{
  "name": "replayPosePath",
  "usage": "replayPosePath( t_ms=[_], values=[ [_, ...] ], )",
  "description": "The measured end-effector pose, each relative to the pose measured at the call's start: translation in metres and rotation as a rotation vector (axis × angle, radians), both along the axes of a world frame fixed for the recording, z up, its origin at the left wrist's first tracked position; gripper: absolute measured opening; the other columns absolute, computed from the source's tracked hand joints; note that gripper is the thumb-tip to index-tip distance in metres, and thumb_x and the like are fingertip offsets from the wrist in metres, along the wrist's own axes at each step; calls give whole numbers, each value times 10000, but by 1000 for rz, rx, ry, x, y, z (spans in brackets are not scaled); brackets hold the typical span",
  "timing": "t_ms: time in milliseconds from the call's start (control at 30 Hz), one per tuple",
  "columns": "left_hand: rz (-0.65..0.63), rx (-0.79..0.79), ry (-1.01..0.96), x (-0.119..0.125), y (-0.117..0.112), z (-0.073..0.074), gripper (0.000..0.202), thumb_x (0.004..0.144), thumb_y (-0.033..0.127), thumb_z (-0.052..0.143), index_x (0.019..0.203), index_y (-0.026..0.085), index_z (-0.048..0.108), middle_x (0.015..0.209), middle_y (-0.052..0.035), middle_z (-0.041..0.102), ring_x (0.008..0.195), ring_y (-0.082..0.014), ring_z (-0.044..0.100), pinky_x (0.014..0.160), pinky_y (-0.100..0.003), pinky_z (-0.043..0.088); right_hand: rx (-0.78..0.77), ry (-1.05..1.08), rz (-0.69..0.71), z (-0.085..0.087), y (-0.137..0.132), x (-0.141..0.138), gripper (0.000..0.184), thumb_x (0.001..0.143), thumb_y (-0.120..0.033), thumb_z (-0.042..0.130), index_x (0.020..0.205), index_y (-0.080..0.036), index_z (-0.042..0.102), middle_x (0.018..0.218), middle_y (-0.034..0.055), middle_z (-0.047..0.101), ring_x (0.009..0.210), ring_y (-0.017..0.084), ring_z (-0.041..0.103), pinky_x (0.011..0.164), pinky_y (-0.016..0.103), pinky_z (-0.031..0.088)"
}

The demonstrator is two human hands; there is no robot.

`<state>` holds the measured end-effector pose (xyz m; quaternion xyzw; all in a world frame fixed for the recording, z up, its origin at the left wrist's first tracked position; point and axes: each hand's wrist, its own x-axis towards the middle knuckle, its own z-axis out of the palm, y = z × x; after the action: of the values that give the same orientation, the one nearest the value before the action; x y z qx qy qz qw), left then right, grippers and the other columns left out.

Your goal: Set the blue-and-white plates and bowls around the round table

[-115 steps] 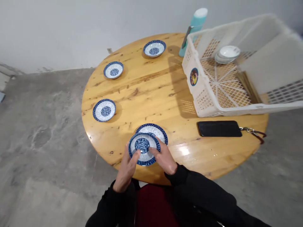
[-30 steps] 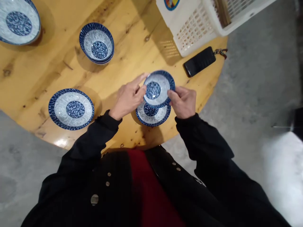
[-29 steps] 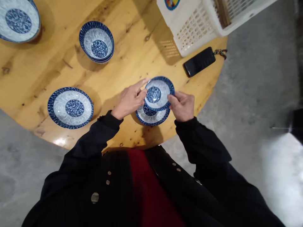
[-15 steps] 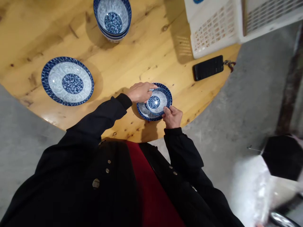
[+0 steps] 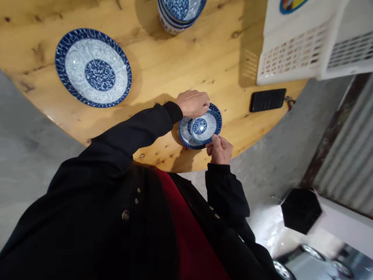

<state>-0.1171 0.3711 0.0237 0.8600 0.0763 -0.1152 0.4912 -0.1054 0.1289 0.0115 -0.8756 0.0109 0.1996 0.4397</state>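
Observation:
A small blue-and-white bowl point(image 5: 204, 127) rests on a blue-and-white plate point(image 5: 184, 137) near the front edge of the round wooden table point(image 5: 163, 74). My left hand point(image 5: 192, 103) curls over the bowl's far-left rim with its fingers closed on it. My right hand point(image 5: 220, 149) pinches the bowl's near rim from below. Both arms wear black sleeves.
A larger blue-and-white plate point(image 5: 93, 72) lies to the left. A stack of blue-and-white bowls point(image 5: 179, 11) stands at the top edge. A white plastic crate point(image 5: 309, 46) sits at the right, with a black phone point(image 5: 267, 100) and keys before it. Grey floor lies beyond the table edge.
The bowl has come down from above the plate to rest on it, both hands staying on its rim. The view has tilted down and shifted right.

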Motion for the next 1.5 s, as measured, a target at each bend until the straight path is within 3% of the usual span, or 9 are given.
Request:
replayPosePath(
  t_ms=[133, 300, 733, 900, 1033, 1100, 1200, 1367, 1500],
  values=[
    [114, -5, -57, -7, 8, 10, 321, 894, 268, 479, 1046, 191, 752, 958, -73, 721, 998, -245, 643, 831, -336, 415, -20, 4, -17, 1, -4, 0, 351, 807, -498, 639, 692, -170, 588, 472, -32, 569, 320, 69, 403, 329, 195, 290],
    [212, -14, -70, -18, 23, 24, 339, 922, 298, 444, 1071, 194, 730, 867, -61, 710, 908, -214, 638, 788, -312, 407, -2, 61, -18, -7, -4, -1, 318, 750, -444, 677, 642, -208, 493, 444, -55, 548, 323, 83, 458, 349, 191, 375],
    [134, -33, -58, -33, 20, 16, 336, 946, 306, 429, 1062, 200, 727, 854, -51, 728, 719, -178, 562, 690, -318, 383, -112, 74, -48, -8, 5, -6, 182, 763, -338, 629, 657, -246, 513, 408, -39, 524, 375, 160, 520, 404, 297, 459],
    [123, -18, -50, -37, 25, 17, 333, 951, 320, 440, 1111, 215, 712, 963, -67, 738, 805, -211, 608, 746, -356, 413, -145, 68, -60, 4, 6, -11, 251, 819, -466, 635, 663, -284, 561, 495, -16, 577, 401, 168, 489, 407, 338, 442],
    [182, -77, -52, -50, 33, 20, 373, 946, 356, 463, 1217, 232, 687, 994, -61, 752, 880, -232, 626, 775, -367, 447, -124, -26, -181, 23, 3, -30, 263, 817, -492, 664, 833, -230, 682, 582, 0, 615, 444, 154, 486, 420, 324, 408],
    [209, -108, -58, -60, 37, 20, 376, 950, 378, 455, 1207, 236, 689, 984, -63, 756, 859, -228, 634, 763, -357, 456, -50, -65, -244, 30, 2, -46, 297, 823, -491, 670, 944, -221, 699, 598, -4, 603, 438, 143, 468, 416, 319, 391],
    [231, -104, -64, -83, 39, 24, 376, 954, 387, 428, 1168, 230, 695, 916, -56, 748, 784, -222, 639, 718, -347, 446, 67, -74, -265, 34, 6, -75, 273, 825, -518, 665, 958, -281, 698, 606, -7, 601, 424, 138, 447, 401, 313, 369],
    [296, -137, 6, -141, 26, 28, 407, 942, 375, 420, 1213, 231, 687, 822, -19, 723, 719, -201, 620, 671, -314, 440, 249, 87, -126, 25, 19, -117, 388, 778, -546, 705, 979, -215, 695, 579, -30, 590, 414, 108, 453, 405, 255, 368],
    [413, -155, 108, -195, -5, 24, 459, 929, 408, 417, 1225, 175, 680, 776, -30, 709, 704, -191, 615, 664, -294, 451, 343, 234, -2, 9, 12, -136, 407, 772, -538, 705, 976, -187, 702, 572, -29, 594, 421, 109, 462, 418, 256, 402]
  ],
)
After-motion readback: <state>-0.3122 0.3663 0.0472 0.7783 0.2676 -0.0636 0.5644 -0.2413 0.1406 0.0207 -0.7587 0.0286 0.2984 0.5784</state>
